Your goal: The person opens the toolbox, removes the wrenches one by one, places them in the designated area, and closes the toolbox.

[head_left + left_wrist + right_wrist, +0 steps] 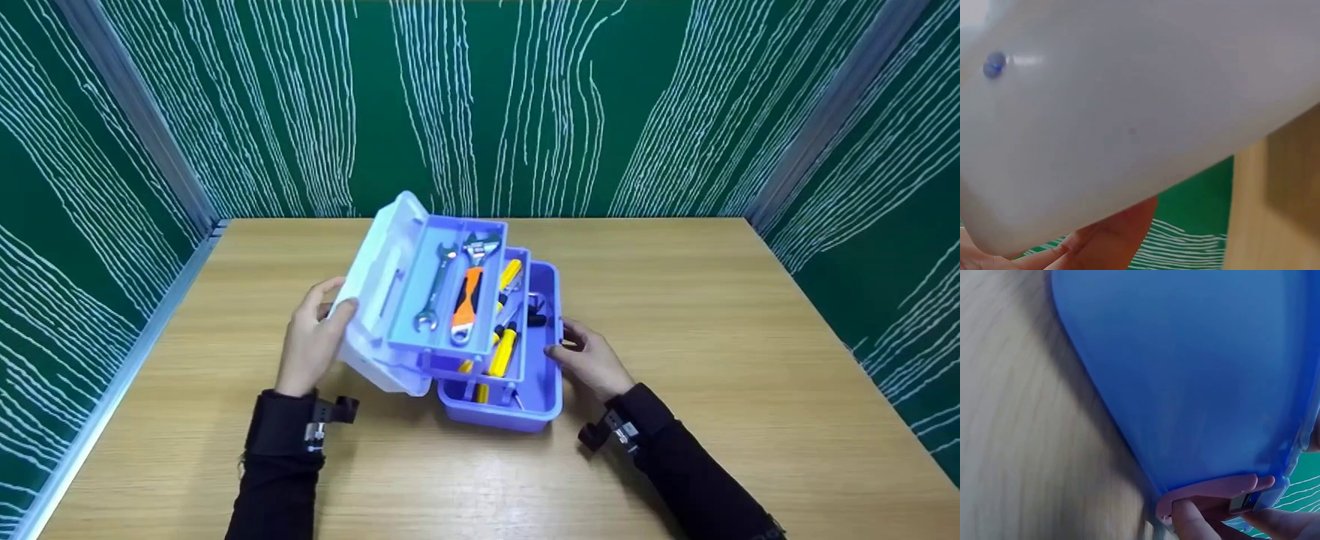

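Toolbox [525, 390] mid-table [750, 375]; lid [375, 300] swung left; wrenches [450, 292] in top tray [420, 337]; screwdrivers [504, 352] below.

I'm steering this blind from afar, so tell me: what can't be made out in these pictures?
- Bottom compartment of the purple plastic toolbox: head view, mostly hidden under the fold-out trays.
- Yellow-handled tools: head view, tips covered by the upper tray.
- Left hand: left wrist view, translucent white lid fills the frame.
- Right hand: right wrist view, cut off at the bottom edge, blurred.
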Available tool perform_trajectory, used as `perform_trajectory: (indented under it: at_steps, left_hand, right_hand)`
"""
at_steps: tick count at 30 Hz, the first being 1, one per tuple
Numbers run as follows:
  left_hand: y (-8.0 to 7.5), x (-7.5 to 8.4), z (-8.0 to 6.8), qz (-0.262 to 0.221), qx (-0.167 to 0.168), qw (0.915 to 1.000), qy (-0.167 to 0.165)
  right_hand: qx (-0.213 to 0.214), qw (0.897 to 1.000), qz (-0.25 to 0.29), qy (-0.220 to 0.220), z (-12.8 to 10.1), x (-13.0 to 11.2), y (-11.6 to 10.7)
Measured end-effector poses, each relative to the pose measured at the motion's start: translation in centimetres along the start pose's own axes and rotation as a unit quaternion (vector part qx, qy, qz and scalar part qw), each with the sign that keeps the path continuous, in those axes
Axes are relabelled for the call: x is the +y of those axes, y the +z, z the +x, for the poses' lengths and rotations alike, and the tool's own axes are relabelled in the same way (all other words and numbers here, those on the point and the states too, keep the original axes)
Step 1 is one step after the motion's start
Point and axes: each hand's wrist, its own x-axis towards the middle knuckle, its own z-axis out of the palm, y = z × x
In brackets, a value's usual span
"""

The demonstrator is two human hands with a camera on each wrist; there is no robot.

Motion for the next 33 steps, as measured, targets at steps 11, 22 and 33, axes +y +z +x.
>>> perform_trajectory:
  at_steps: [11,22,33]
  left_hand:
    - [-2.1,-3.8,1.2,-0.087,-0.056,0.9925,-0.064]
    - [-1.9,-7.3,2.1,-0.136,-0.068,0.9794,-0.133]
    - [-1.9,-9.0,2.2,0.042,-0.058,0.9945,-0.077]
  right_hand:
    - [0.003,1.0,-0.003,0.004,-0.1,-0.2,0.0]
    - [0.004,1.0,-0.014,0.008,-0.3,-0.4,-0.1]
    - [0.007,1.0,0.004,0.01,-0.2,-0.2,0.0]
